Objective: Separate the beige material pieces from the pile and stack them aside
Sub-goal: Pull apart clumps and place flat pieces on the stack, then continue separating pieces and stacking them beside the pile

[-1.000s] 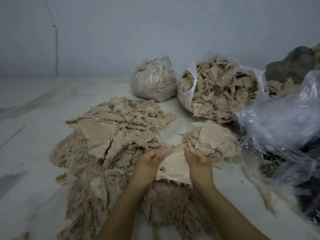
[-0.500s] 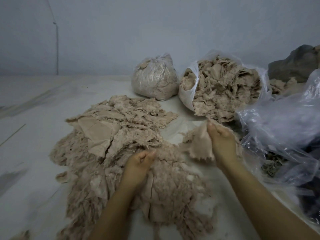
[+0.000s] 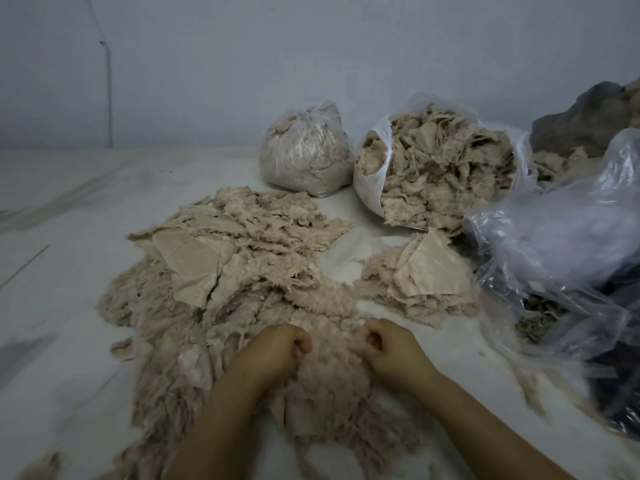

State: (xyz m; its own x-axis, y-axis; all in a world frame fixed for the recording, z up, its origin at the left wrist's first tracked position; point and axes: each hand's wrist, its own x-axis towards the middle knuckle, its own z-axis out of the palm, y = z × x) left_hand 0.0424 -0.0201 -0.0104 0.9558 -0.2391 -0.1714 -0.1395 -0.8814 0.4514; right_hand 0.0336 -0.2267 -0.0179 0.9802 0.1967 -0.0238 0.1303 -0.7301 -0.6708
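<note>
At the far side of the pale worktop [image 3: 69,209], near the wall, stands a tied plastic bag [image 3: 304,154] full of beige scraps. Just right of it lies an open bag [image 3: 440,168], its mouth facing the person. A heap of crumpled clear plastic [image 3: 568,244] fills the right edge and stands close to the small stack [image 3: 420,278], so there is little room on that side. The left part of the worktop is bare and wide.

The big pile [image 3: 221,278] of beige material pieces spreads from the centre toward the near edge; its long axis runs from far to near. The small stack lies right of it, with a flat smooth piece on top.

Both hands are at the near part of the pile. The left hand [image 3: 277,351] and the right hand [image 3: 391,348] have the fingers curled, and they pinch fluffy material between them.
</note>
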